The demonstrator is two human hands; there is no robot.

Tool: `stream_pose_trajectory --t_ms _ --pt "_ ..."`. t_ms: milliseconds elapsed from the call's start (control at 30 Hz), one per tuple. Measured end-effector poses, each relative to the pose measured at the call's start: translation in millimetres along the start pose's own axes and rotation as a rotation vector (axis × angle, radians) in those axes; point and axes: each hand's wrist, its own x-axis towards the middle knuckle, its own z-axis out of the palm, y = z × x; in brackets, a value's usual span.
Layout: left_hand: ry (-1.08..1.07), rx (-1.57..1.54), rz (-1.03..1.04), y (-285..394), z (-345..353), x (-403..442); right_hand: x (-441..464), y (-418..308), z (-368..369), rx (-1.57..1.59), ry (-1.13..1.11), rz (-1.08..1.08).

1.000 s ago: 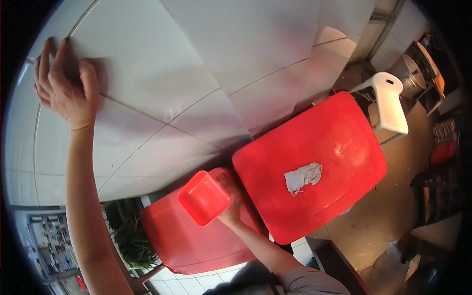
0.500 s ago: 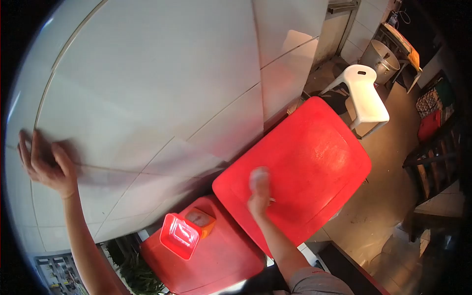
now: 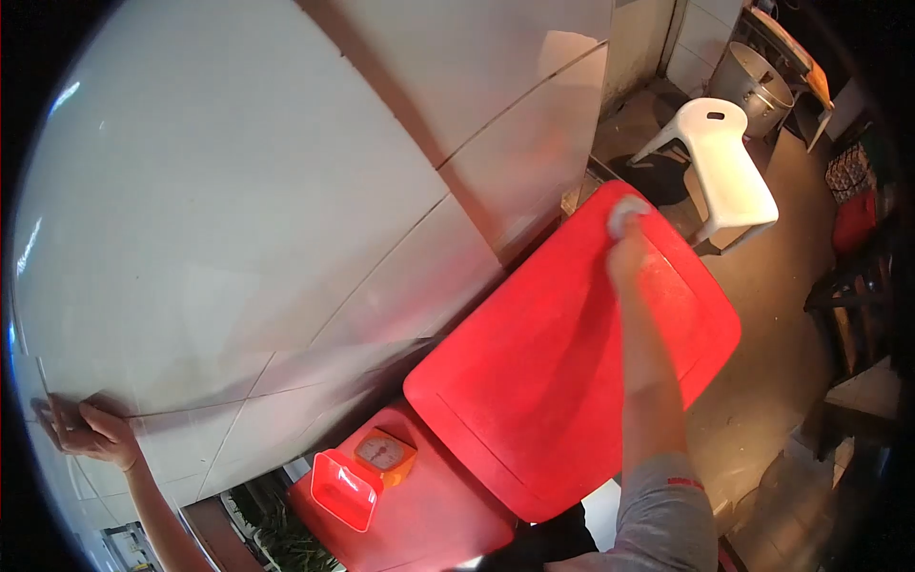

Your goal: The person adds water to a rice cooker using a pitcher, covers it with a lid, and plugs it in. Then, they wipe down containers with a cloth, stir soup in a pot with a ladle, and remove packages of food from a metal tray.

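My right hand (image 3: 626, 255), blurred by motion, presses a pale, wadded cloth (image 3: 626, 212) onto the far corner of a large red plastic top (image 3: 543, 353). My forearm stretches over this surface. At the far left, my left hand (image 3: 91, 431) rests against the white tiled wall (image 3: 238, 210) with its fingers spread and nothing in them. Nearer to me, an orange dial scale (image 3: 383, 454) and a red square tray (image 3: 345, 490) sit on a second, lower red surface (image 3: 434, 515).
A white plastic stool (image 3: 729, 176) stands beyond the top's far end, with a large metal pot (image 3: 753, 88) behind it. Dark wooden furniture (image 3: 853, 319) lines the right side. Green leaves (image 3: 281, 529) show below the wall, left of the lower red surface.
My right hand has swept the cloth from the middle of the red top to its far corner. My left hand appears lower on the wall, and the view has shifted.
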Motion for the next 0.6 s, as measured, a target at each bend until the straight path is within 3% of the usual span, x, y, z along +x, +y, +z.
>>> stream_pose_trajectory --t_ms 33,133,167,200,267,300,400,433,500,567,600 --pt "0.0 0.003 -0.015 5.0 0.2 4.1 -39.5 6.8 10.1 -0.068 -0.049 0.016" --pt "-0.022 0.013 -0.016 2.6 -0.1 8.1 -224.7 29.3 21.1 -0.851 -0.464 -0.295" --pt "-0.029 0.015 -0.012 -2.2 -0.6 5.5 -291.2 31.7 16.4 -0.933 -0.726 -0.257" --pt "-0.062 0.032 0.005 -9.1 -1.0 0.1 -347.2 28.8 14.8 -1.105 -1.117 0.031" --pt "-0.126 0.057 0.052 -29.7 0.6 -13.3 -425.8 27.8 -40.3 -0.531 -1.294 -0.431" --pt "-0.129 0.07 0.045 -35.9 2.1 -18.1 -399.7 -8.2 -34.4 -0.386 -1.375 -0.119" --pt "-0.146 0.082 -0.029 -49.8 7.0 -34.8 -287.3 -50.9 -53.6 -0.862 -1.176 -0.606" --pt "-0.155 0.071 -0.082 -52.2 9.7 -42.5 -242.6 -40.2 -85.8 -0.856 -0.97 -0.423" --pt "-0.12 0.095 -0.139 -49.2 13.6 -49.7 -161.2 -85.1 -140.1 -0.061 -0.418 -0.018" --pt "-0.092 0.14 -0.219 -34.7 11.5 -42.7 -114.7 -91.0 -228.2 -0.134 0.05 0.005" --pt "-0.047 0.153 -0.16 -33.4 12.4 -38.3 -128.3 -88.3 -236.4 -0.192 0.082 -0.018"
